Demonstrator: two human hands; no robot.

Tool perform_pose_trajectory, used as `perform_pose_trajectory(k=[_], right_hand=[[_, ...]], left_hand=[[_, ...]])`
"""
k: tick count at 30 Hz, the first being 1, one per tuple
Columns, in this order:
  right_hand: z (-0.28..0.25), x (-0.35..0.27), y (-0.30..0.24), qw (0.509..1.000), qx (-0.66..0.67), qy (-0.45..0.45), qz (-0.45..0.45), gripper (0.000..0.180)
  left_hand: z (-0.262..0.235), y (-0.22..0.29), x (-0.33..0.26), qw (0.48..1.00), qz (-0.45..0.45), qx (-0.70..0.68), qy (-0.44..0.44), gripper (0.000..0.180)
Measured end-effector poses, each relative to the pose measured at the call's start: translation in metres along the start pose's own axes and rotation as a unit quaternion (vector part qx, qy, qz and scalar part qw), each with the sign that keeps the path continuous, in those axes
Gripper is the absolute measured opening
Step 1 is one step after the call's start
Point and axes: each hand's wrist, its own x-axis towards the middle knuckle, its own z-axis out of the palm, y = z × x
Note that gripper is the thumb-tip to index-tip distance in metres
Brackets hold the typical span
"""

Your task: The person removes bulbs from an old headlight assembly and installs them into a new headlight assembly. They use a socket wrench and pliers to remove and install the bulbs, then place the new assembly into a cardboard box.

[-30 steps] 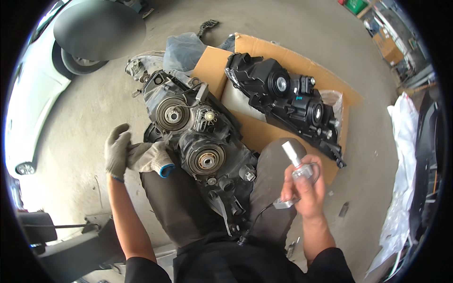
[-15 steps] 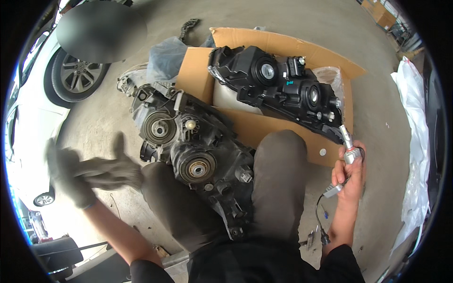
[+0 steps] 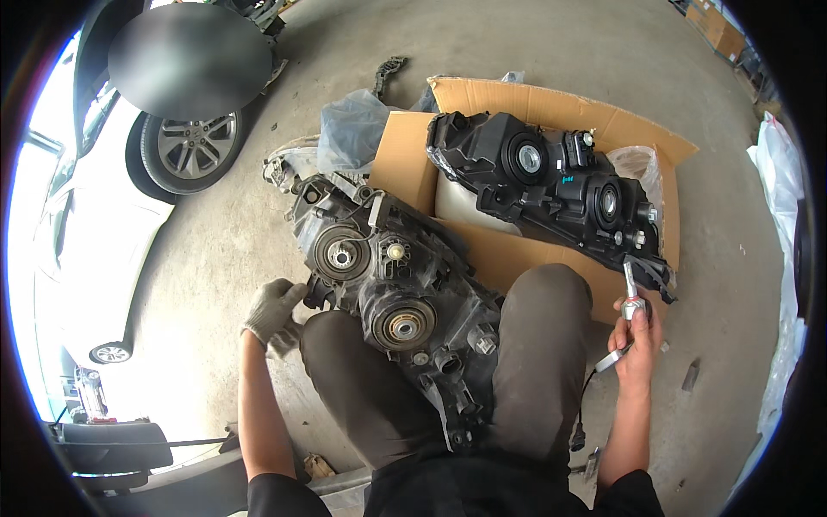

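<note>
My bare right hand point(image 3: 637, 336) grips an LED headlight bulb point(image 3: 633, 302) upright, its thin tip pointing away from me. A cable with a small silver box point(image 3: 612, 359) and a black plug point(image 3: 578, 437) hangs from it. My left hand point(image 3: 271, 312) wears a grey knit glove and is beside my left knee, close to the black edge of a used headlight point(image 3: 388, 293). Its lower fingers are blurred, so their grip is unclear. The dusty headlight rests across my lap and legs, back side up, with two round bulb openings showing.
A cleaner black headlight point(image 3: 551, 181) lies on an open cardboard box point(image 3: 577, 269) ahead. Beyond the used headlight are another lamp part point(image 3: 293, 159) and a clear plastic bag point(image 3: 353, 129). A white car point(image 3: 112, 233) stands at left, white plastic sheeting point(image 3: 780, 258) at right.
My gloved left hand has swung right and in, from out at the left to beside my knee. My right hand still holds the bulb. The view has shifted left.
</note>
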Motion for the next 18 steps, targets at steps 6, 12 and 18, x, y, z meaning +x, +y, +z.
perform_pose_trajectory(k=[6, 12, 18], right_hand=[[-0.001, -0.004, 0.016, 1.000, -0.012, 0.015, 0.014, 0.048], [0.006, -0.005, 0.025, 0.999, -0.012, 0.034, 0.030, 0.045], [-0.007, -0.008, 0.037, 0.997, -0.027, 0.069, 0.027, 0.042]], left_hand=[[0.012, 0.022, 0.001, 0.996, -0.048, 0.016, -0.068, 0.059], [0.030, -0.009, 0.013, 0.998, -0.043, -0.023, -0.048, 0.050], [0.048, 0.000, 0.015, 0.987, 0.002, -0.154, -0.045, 0.032]])
